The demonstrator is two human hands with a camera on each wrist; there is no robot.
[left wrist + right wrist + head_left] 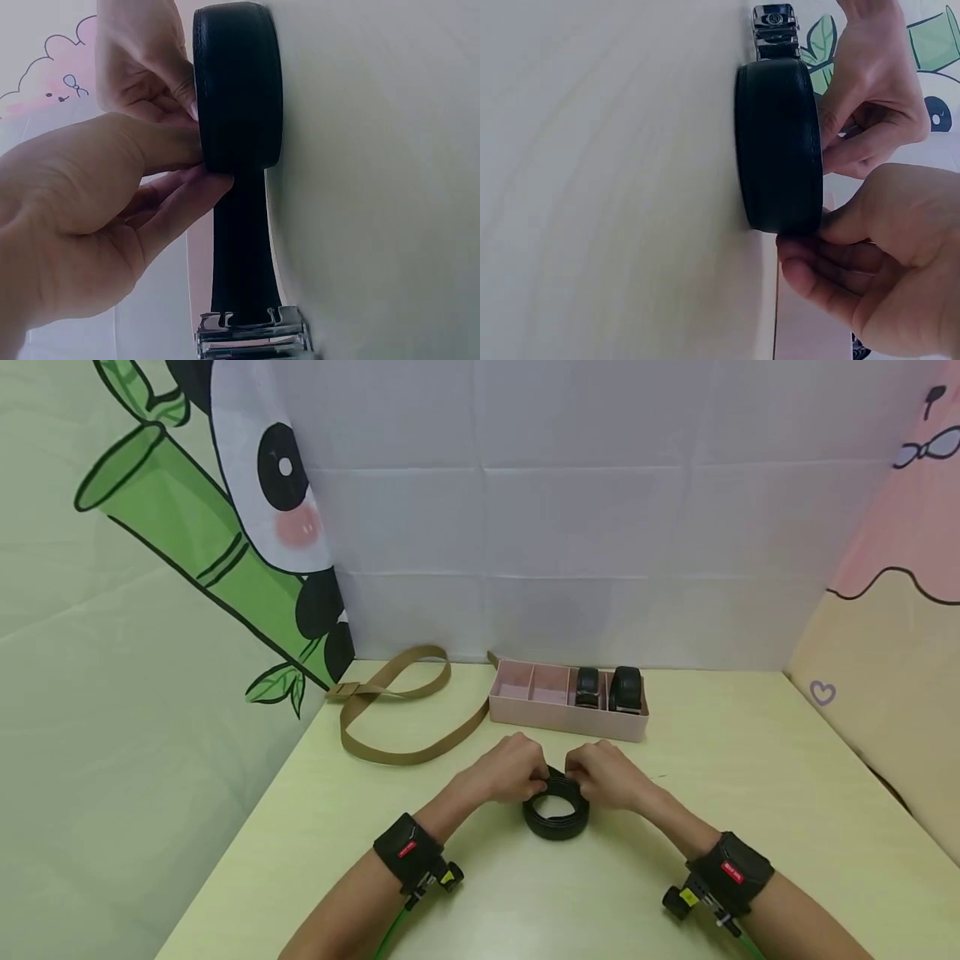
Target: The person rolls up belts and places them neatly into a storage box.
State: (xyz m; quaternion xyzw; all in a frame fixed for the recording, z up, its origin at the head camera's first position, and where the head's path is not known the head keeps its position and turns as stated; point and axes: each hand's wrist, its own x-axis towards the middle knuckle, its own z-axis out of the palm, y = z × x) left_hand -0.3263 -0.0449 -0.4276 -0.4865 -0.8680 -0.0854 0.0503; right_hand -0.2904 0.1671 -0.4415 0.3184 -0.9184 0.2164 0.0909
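A black belt is rolled into a ring that stands on its edge on the table. My left hand pinches the coil at its far left side, thumb and fingers at the strap's upper edge. From the other side my right hand grips the coil's far right part between thumb and fingers. In the left wrist view, a length of strap runs out from the roll to a shiny silver buckle. The buckle also shows beyond the coil in the right wrist view.
Behind the hands stands a pink divided box with two rolled dark belts in its right compartments. A tan strap with a buckle lies looped at the back left, one end reaching behind the box. Printed cloth walls enclose the table.
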